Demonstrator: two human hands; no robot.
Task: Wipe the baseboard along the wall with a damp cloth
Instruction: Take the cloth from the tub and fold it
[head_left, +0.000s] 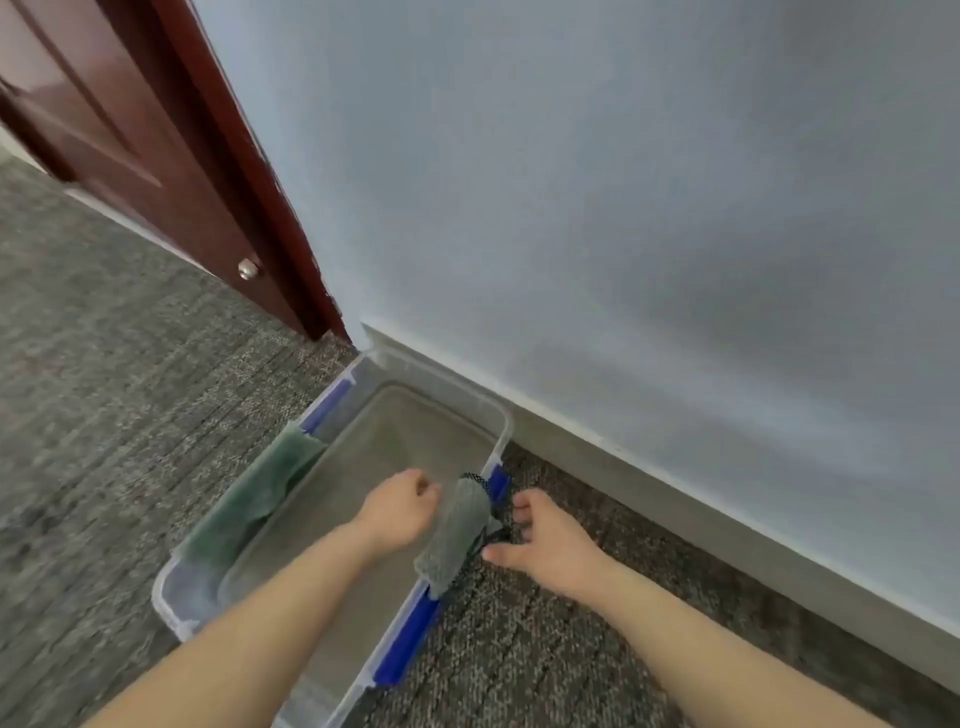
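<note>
Head view. Two bare forearms reached over a clear rectangular plastic tub (506, 426) with blue latches, set on grey carpet (104, 364) against a pale blue wall (623, 208). A rolled grey-green terry cloth (457, 535) lay draped over the tub's right rim, directly between the hands, with its long axis running from 1 o'clock to 7 o'clock. The left hand (400, 512) hovered over the tub at the cloth's 9 o'clock side with fingers curled; whether it pinched the cloth could not be told. The right hand (545, 540) sat at the cloth's 3 o'clock side above the carpet, fingers loosely spread and holding nothing, close to a scrap of black mesh (474, 477) under the cloth. The long off-white baseboard (675, 509) lay at 2 o'clock from the hands and ran from 10 o'clock to 4 o'clock. The right hand was the nearer, so it seemed the likelier to carry the cloth there. A second, flat green cloth (249, 499) hung over the left rim. The tub's floor showed grey-beige; water, if present, was not discernible.
</note>
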